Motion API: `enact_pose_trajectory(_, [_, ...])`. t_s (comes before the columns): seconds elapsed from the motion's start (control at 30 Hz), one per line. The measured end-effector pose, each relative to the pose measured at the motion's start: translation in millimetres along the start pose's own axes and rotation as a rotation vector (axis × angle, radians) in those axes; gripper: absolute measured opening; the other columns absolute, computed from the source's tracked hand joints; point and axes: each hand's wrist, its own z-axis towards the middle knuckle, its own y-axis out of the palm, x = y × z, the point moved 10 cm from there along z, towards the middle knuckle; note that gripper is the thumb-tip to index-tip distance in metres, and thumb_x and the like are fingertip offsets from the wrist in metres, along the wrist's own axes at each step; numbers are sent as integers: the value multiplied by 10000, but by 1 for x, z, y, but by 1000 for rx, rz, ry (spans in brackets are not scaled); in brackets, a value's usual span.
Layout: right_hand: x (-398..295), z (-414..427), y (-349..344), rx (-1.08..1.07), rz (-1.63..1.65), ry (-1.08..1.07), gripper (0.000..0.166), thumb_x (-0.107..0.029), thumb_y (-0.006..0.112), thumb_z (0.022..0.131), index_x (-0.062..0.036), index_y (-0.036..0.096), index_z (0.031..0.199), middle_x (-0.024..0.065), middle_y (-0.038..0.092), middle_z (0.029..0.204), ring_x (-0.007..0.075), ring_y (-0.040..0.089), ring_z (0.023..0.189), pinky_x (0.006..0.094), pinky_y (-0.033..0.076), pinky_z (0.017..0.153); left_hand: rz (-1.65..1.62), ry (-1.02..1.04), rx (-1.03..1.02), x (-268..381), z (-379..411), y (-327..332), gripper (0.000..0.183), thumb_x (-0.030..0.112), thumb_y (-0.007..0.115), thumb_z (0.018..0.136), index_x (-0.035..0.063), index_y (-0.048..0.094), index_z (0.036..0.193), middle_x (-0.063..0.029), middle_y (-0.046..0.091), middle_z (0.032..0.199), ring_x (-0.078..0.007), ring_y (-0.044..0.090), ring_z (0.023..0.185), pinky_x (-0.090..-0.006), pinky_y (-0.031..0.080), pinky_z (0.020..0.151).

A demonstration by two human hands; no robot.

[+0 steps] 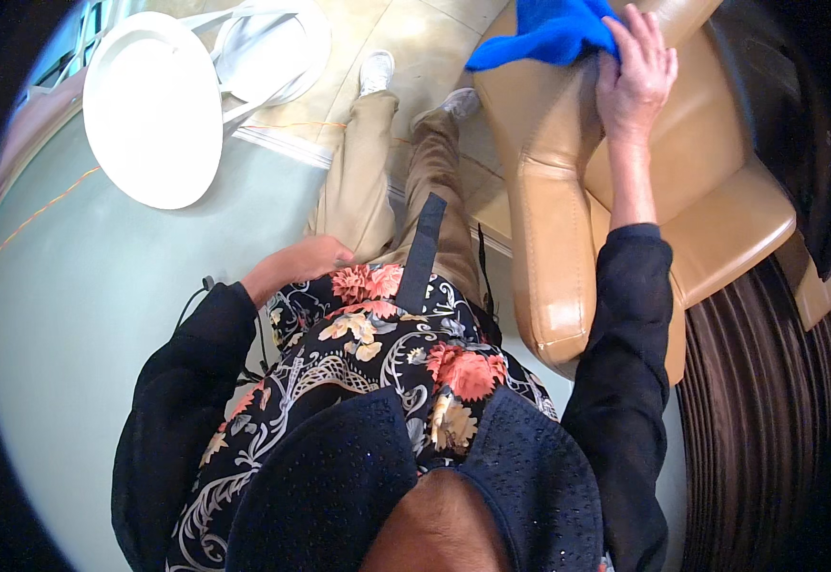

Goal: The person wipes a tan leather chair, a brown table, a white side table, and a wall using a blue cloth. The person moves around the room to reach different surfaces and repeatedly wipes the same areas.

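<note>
My right hand (635, 89) is at the upper right, its thumb and fingers at the edge of a bright blue cloth (558, 32). The cloth drapes over a tan leather armchair (555, 236), close to the chair's padded arm. Part of the cloth runs out of view at the top. My left hand (301, 261) rests low against my front, by the hem of a black floral garment (358, 322) and my beige trousers (358, 171). Its fingers are mostly hidden, and I cannot tell whether they hold anything.
A white round-topped stool or small table (154, 111) stands at the upper left, with another white round piece (265, 53) behind it. Orange cord (43, 214) lies along the pale green floor (86, 343). Dark pleated fabric (751, 415) hangs at the right beside the armchair.
</note>
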Motion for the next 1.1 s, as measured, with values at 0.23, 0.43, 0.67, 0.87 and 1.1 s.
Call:
enact_pose_trajectory(0.23, [30, 26, -5, 82, 50, 20, 331, 45, 542, 701, -38, 583, 1020, 166, 514, 1203, 331, 453, 1151, 389, 344, 972, -94, -66, 53, -9, -24, -7, 242, 200, 485, 841, -40, 511, 827, -241, 524, 728, -344, 494, 670, -393, 407, 629])
enact_pose_trajectory(0.43, [0, -20, -2, 16, 123, -38, 368, 18, 572, 677, -106, 612, 1021, 79, 525, 1232, 278, 447, 1189, 422, 320, 997, -111, -267, 52, -30, -43, -10, 301, 272, 508, 852, -29, 517, 839, -224, 528, 745, -328, 484, 679, -393, 403, 638])
enact_pose_trajectory(0.67, [-7, -20, 7, -47, 31, -22, 374, -120, 619, 663, -215, 628, 1025, 41, 478, 1289, 250, 392, 1241, 551, 248, 988, -34, -141, 143, -17, -38, -15, 200, 121, 510, 740, -16, 537, 884, -230, 565, 871, -394, 531, 854, -406, 435, 733])
enact_pose_trajectory(0.87, [77, 27, -1, 269, 191, 106, 382, 24, 460, 794, -37, 529, 1164, 191, 431, 1301, 317, 408, 1211, 354, 289, 1022, -46, -195, 89, -16, -22, -12, 340, 203, 601, 752, -8, 569, 1017, -175, 621, 921, -252, 591, 839, -323, 443, 773])
enact_pose_trajectory(1.1, [163, -32, 38, 310, 721, 1095, 285, -229, 582, 818, -78, 590, 1059, 99, 612, 1035, 224, 592, 911, 354, 472, 790, -251, -246, 27, 5, 6, -2, 301, 243, 555, 848, -6, 594, 1015, -127, 642, 888, -166, 583, 825, -276, 440, 755])
